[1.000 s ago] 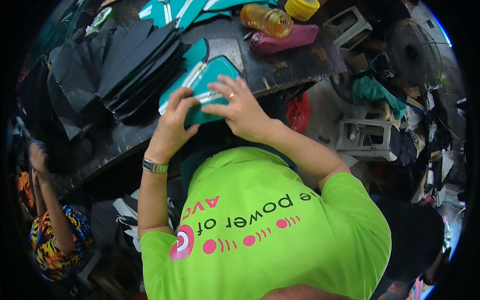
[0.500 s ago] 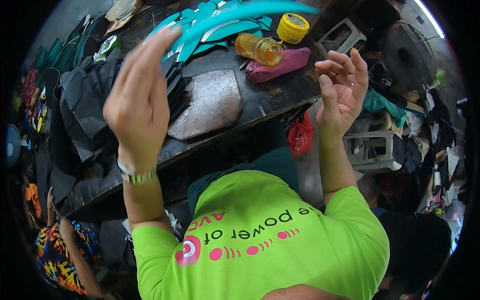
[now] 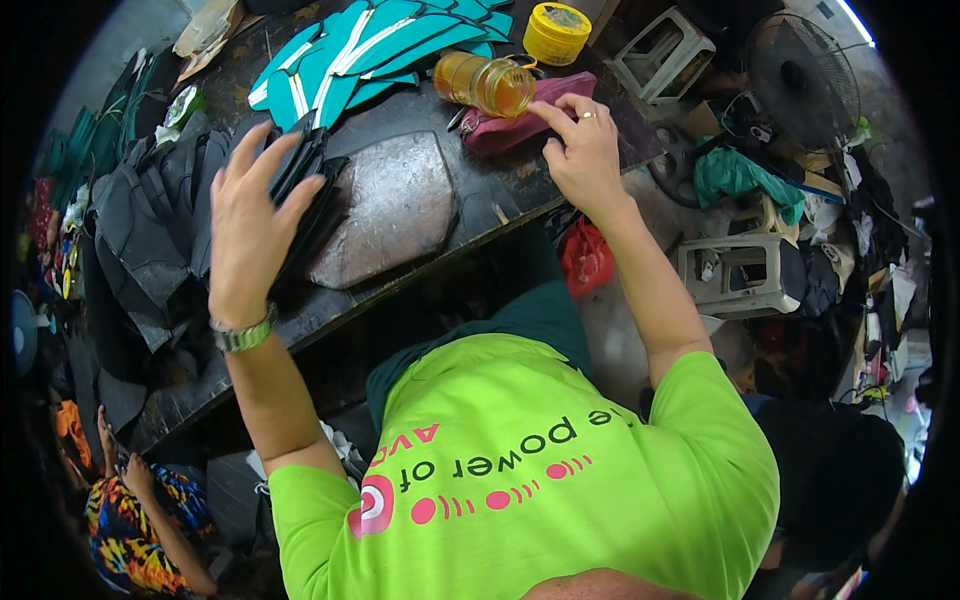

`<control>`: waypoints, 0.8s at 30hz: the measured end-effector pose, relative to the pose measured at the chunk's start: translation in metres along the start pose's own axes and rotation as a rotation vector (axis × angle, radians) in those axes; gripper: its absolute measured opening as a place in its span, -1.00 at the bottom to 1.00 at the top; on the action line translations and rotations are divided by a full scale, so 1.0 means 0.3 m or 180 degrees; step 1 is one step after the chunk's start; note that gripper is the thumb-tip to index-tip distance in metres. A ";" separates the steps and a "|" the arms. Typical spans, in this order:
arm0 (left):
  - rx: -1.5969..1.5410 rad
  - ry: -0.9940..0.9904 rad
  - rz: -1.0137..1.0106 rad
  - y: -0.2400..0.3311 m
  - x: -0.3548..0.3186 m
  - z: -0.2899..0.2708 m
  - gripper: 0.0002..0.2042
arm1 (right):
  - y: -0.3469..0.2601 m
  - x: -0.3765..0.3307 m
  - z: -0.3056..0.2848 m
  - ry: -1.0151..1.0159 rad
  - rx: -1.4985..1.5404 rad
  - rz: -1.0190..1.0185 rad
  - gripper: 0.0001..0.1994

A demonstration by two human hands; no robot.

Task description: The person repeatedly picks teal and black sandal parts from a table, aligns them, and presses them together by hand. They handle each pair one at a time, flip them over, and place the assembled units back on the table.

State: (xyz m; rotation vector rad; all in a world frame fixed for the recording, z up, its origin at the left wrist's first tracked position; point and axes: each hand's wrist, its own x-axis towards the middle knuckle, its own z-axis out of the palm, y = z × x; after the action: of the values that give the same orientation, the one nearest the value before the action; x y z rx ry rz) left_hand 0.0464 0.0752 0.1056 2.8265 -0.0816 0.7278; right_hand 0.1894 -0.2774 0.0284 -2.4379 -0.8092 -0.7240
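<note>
Jar [image 3: 485, 82], glass w/ amber contents, lies on its side on table [image 3: 490, 205], mouth end twd R hand [image 3: 585, 150], by/partly over pouch [image 3: 490, 138]. R hand: thumb & index apart, other fingers bent, nothing seen held; index tip at jar mouth & pouch, contact can't tell. Main risk: jar rolls if nudged there, or if pouch is pulled from beside it; round wall, no stop seen on near side. Can't tell if capped or how runny contents are; if loose, a spill could wet pouch & reach slab [image 3: 385, 215], nearer table edge. Yellow tub [image 3: 557, 40] just behind: an overreach might knock it. Teal pcs [image 3: 370, 45] beyond jar, fanned & overlapping, would prob. slide or stain. L hand [image 3: 240, 225] wide, fingers spread, looks empty, over black pcs [image 3: 150, 220]; a low sweep could drag that loose, uneven pile twd edge.
</note>
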 end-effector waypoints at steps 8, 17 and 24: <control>-0.0085 -0.0451 -0.0873 -0.210 -0.181 -0.010 -0.44 | 0.022 0.056 0.114 -0.0346 -0.0790 -0.0056 -0.54; -0.0301 -0.0255 -0.0864 -0.272 -0.183 -0.013 -0.56 | -0.010 0.014 0.087 -0.0405 -0.0418 0.0409 -0.57; -0.0013 0.0764 -0.0464 -0.258 -0.141 -0.041 -0.78 | -0.110 0.002 -0.017 -0.0015 0.0913 0.0389 -0.50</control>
State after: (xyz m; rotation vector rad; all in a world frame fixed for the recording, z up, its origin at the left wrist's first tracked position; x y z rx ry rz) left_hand 0.0122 0.1534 0.0802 2.6827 0.1599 1.0219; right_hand 0.1668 -0.2564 0.0412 -2.2088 -0.7054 -0.5178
